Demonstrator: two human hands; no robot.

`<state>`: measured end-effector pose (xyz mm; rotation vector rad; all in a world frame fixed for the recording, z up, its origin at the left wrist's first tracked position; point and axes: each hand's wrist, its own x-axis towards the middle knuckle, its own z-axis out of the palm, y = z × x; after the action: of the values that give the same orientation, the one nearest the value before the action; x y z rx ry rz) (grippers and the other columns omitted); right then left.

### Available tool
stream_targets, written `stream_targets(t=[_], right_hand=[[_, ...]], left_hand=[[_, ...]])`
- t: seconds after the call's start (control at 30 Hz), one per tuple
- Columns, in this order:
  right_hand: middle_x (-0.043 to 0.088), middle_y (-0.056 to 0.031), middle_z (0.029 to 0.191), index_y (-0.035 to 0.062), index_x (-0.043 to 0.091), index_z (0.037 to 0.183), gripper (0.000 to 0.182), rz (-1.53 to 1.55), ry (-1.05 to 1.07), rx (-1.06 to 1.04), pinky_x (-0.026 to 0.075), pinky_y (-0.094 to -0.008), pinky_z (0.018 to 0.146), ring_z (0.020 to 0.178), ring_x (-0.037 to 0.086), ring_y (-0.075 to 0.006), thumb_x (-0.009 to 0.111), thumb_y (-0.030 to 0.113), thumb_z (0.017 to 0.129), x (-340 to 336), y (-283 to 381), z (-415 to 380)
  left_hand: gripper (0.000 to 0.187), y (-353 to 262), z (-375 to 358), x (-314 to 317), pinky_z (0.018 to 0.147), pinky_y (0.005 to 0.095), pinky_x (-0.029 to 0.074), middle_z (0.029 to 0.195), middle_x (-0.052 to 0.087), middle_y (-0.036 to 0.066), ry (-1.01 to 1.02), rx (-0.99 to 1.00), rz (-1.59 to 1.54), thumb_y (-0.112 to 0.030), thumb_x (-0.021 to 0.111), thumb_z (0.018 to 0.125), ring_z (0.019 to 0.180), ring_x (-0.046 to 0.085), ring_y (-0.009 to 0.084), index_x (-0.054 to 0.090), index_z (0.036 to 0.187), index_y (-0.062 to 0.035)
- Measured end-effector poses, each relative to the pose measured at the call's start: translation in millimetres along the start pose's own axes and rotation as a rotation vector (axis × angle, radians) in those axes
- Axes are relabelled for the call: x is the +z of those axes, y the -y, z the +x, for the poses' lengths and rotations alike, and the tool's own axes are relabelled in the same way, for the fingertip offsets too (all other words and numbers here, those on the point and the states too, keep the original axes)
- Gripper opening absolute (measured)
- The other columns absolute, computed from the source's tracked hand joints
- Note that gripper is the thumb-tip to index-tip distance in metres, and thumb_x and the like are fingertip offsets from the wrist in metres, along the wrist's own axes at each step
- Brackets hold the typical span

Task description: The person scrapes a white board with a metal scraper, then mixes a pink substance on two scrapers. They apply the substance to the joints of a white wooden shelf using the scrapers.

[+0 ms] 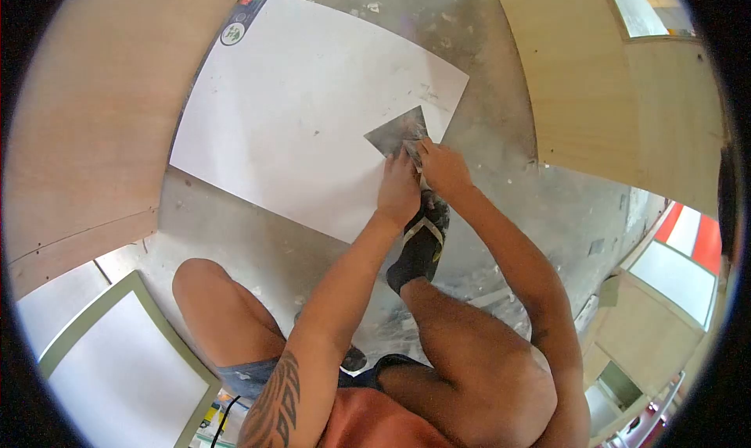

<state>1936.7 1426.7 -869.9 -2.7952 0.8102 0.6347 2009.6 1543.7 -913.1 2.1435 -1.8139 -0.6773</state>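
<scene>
1. When scanning from far left, note one plywood panel (pixel 102 120), broad and pale brown, running beside the white board.
2. Below, at lower left, one white panel (pixel 129 370) edged by one green frame (pixel 189 409).
3. Next, one white board (pixel 274 120), flat on the concrete floor (pixel 501 190), marked with several grey smudges; at the upper-left corner, one dark printed label (pixel 247 14) with one round green-and-white emblem (pixel 233 33).
4. Of two bare hands, first the left hand (pixel 400 186), at the board's near right edge, fingers stretched onto the near edge of the scraper blade; cannot tell whether gripping or only pressing.
5. Under those fingertips, one scraper blade (pixel 397 130), grey and flat, over the right part of the board. At the fingers, one smaller grey piece (pixel 414 152); cannot tell whether separate or part of the same tool.
6. Just below both hands, one black sandal (pixel 426 252) with one pale V-shaped strap.
7. Close beside, the right hand (pixel 447 170), closed on the blade's near right corner.
8. Farther right, a second plywood panel (pixel 587 80), yellowish.
9. At far right, one pale wooden cabinet (pixel 657 319) with one white top (pixel 677 276); behind, two red bands, one white between.
</scene>
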Motion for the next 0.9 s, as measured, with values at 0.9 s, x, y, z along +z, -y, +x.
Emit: stream_targets(t=[0.9], right_hand=[[0.055, -0.0182, 0.122, -0.0045, 0.057, 0.115, 0.037, 0.2, -0.14, 0.202, 0.057, -0.0435, 0.079, 0.094, 0.067, -0.0337, 0.064, 0.018, 0.086, -14, 17, 50]], left_hand=[[0.059, 8, -1, -12, 0.119, 0.0489, 0.022, 0.149, 0.041, 0.02, 0.025, 0.045, 0.011, -0.017, 0.051, 0.088, 0.143, 0.03, 0.0339, 0.041, 0.142, 0.0038]])
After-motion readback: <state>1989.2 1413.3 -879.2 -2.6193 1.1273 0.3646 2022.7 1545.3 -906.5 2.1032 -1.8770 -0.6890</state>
